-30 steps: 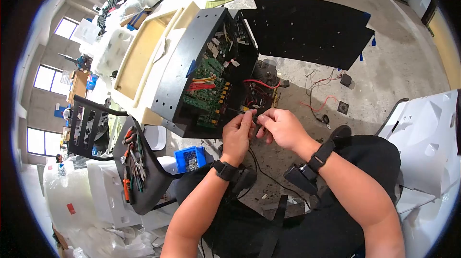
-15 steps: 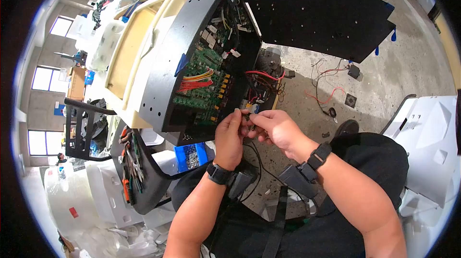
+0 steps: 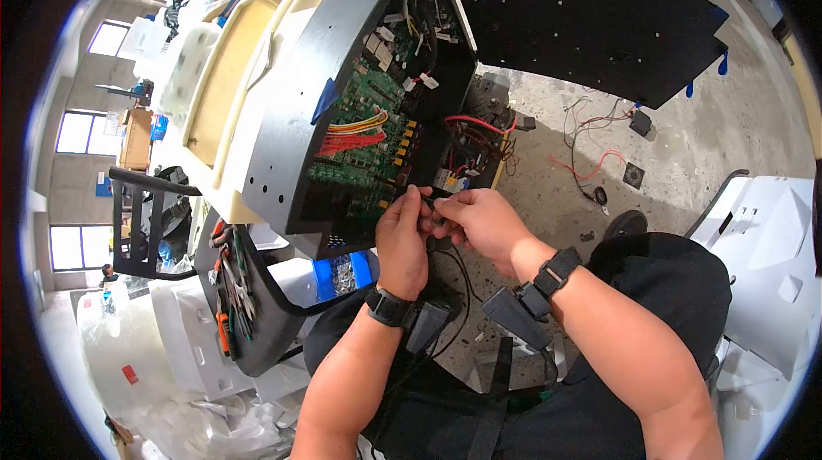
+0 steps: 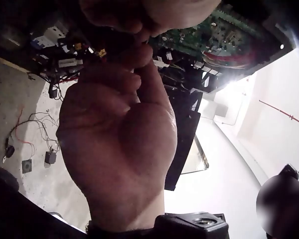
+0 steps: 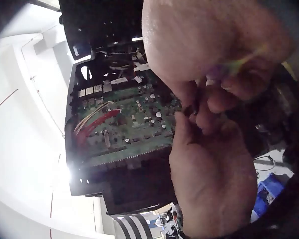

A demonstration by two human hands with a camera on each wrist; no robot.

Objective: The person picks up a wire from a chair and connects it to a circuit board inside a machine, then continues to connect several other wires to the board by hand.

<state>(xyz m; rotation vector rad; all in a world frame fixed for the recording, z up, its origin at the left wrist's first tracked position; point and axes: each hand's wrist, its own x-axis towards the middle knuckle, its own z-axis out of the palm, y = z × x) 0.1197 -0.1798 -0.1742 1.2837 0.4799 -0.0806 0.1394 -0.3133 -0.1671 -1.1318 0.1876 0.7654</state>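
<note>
My left hand [image 3: 402,242] and right hand [image 3: 492,225] meet at the fingertips, in front of the lower edge of an opened black case [image 3: 295,143]. Between them they pinch a small dark part [image 5: 191,109], mostly hidden by the fingers; its kind I cannot tell. Inside the case, just beyond the left hand, a green circuit board [image 3: 364,96] carries red and yellow wires [image 3: 355,139] and a row of yellow connectors. A tangle of red and dark wires [image 3: 479,130] lies past the right fingertips. In the left wrist view the left palm [image 4: 119,149] fills the middle.
Pliers and other hand tools [image 3: 231,289] lie on a black chair seat [image 3: 265,336] at left. Close by stands a blue bin [image 3: 364,267] of small metal pieces. A black panel [image 3: 591,23] extends from the case. Loose wires and a small square fan [image 3: 633,174] lie on the floor.
Both hands have shifted slightly left in the head view, nearer the case, and stay together at the fingertips. The case and panel appear higher in the view.
</note>
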